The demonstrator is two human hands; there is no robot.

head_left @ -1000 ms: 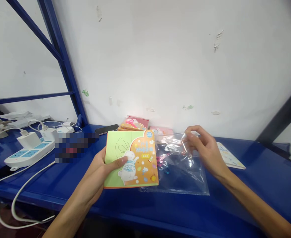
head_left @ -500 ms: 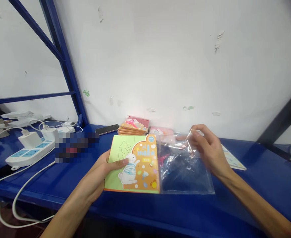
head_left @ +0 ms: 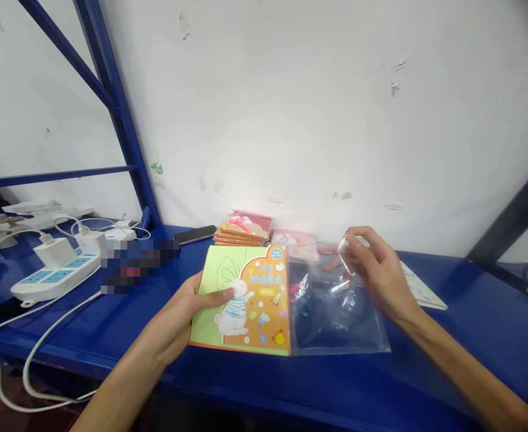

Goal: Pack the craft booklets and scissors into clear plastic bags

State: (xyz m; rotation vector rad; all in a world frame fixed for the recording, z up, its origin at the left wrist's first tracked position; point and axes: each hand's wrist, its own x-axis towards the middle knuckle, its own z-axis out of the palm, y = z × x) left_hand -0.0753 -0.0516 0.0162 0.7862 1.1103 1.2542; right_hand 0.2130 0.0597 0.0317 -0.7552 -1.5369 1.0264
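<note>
My left hand (head_left: pixel 174 318) holds a green and orange children's booklet (head_left: pixel 257 306) with a white rabbit on its cover, my thumb lying across the front. A clear plastic bag (head_left: pixel 340 318) lies on the blue shelf top directly to the booklet's right, touching its edge. My right hand (head_left: pixel 381 270) pinches the bag's upper edge and lifts that layer. Small coloured pieces (head_left: pixel 303 309) show through the plastic. Whatever lies behind the booklet is hidden.
Several orange craft packets (head_left: pixel 241 231), a pink packet (head_left: pixel 293 237) and a phone (head_left: pixel 195 234) lie behind the booklet. A printed leaflet (head_left: pixel 421 287) lies at right. On the left are a white power strip (head_left: pixel 54 277), a plug adapter (head_left: pixel 54 252), white cables and a pixelated object (head_left: pixel 138 267).
The booklet has turned slightly clockwise and shifted right, and it no longer overlaps the bag. The bag now lies straighter beside it, still pinched by my right hand.
</note>
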